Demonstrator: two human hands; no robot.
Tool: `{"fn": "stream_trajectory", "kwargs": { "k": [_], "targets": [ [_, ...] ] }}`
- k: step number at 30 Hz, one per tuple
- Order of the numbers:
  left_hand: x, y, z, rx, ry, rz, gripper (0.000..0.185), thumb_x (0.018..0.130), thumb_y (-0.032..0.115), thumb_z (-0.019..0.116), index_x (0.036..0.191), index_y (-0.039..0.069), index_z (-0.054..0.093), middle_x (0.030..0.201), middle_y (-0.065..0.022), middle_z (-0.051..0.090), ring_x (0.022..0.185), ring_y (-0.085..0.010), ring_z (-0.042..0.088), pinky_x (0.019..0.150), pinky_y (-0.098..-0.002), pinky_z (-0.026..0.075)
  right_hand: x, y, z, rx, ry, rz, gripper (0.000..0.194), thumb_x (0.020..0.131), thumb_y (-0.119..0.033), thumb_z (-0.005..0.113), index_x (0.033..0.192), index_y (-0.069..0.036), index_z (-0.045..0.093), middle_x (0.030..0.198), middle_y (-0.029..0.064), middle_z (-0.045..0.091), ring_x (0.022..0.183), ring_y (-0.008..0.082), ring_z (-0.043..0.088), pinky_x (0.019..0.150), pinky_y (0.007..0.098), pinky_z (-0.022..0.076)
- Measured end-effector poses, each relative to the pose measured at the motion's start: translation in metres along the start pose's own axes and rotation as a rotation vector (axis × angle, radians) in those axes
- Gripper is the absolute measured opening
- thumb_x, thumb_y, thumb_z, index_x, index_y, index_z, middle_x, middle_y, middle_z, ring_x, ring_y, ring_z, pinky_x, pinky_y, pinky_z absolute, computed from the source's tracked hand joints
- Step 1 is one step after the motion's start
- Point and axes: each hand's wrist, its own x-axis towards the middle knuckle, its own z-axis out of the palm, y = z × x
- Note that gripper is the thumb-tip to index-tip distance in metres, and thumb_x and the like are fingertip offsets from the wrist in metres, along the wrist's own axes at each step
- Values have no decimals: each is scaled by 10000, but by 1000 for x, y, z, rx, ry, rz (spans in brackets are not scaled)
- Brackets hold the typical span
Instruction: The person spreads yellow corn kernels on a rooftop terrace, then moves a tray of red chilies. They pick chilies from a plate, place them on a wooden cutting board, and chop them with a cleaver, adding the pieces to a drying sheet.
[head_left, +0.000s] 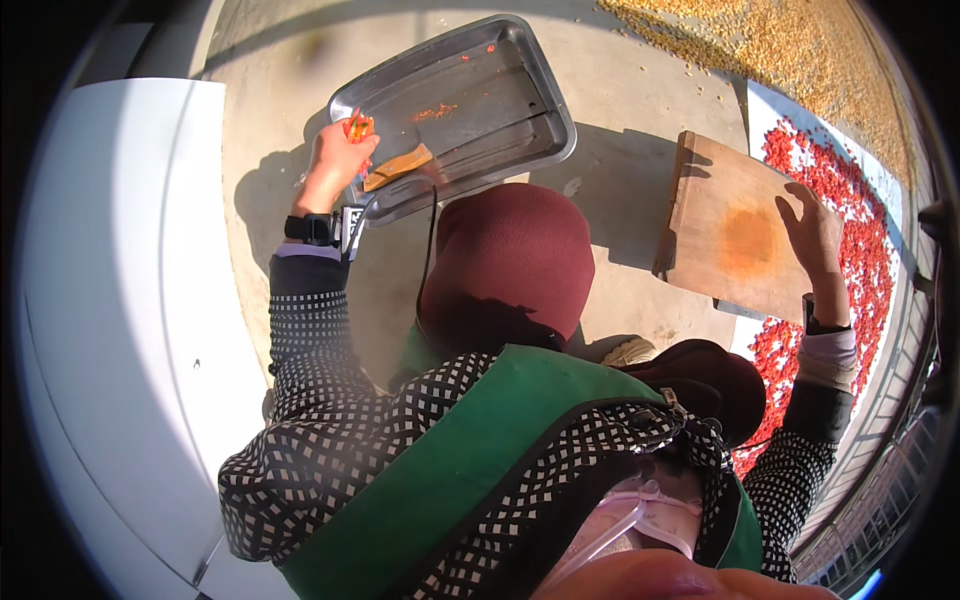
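Observation:
My left hand (336, 154) is closed around a small bunch of red and orange pieces (361, 126), which look like chili peppers. It is over the near left corner of a shallow dark grey tray (491, 94) on the floor. Inside the tray lie a flat brown strip (397, 166), perhaps wood, and a few red-orange scraps (435, 112). Off to the right, my right hand (814, 225) hovers at the right side of a wooden board (720, 202), its fingers apart and holding nothing. An orange stain marks the board's middle. Whether that hand touches the board I cannot tell.
Chopped red pieces (862, 225) cover a white sheet (761, 101) right of the board. Beyond them, yellow corn kernels (795, 45) spread over the concrete floor (277, 97). A white panel (135, 262) stands at left. A black cable (430, 247) hangs near my knee (517, 255).

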Motion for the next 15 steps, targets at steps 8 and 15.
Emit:
{"fn": "stream_trajectory", "kwargs": {
  "k": [8, 15],
  "targets": [
    [19, -16, 20, 569, -231, 487, 252, 698, 161, 704, 855, 2, 586, 827, -208, 614, 807, -370, 596, 678, -433, 473, 47, -163, -15, 668, -218, -278, 204, 856, -145, 607, 987, 12, 597, 867, 134, 659, 827, 206, 641, 727, 300, 504],
    [27, 1, 10, 685, -361, 707, 215, 646, 159, 719, 728, -1, 599, 772, -189, 622, 733, -366, 616, 636, -428, 496, 39, -206, 0, 749, -426, -221, 220, 858, -172, 598, 999, -4, 603, 908, 136, 659, 856, 226, 647, 752, 318, 502]
  ]
}}
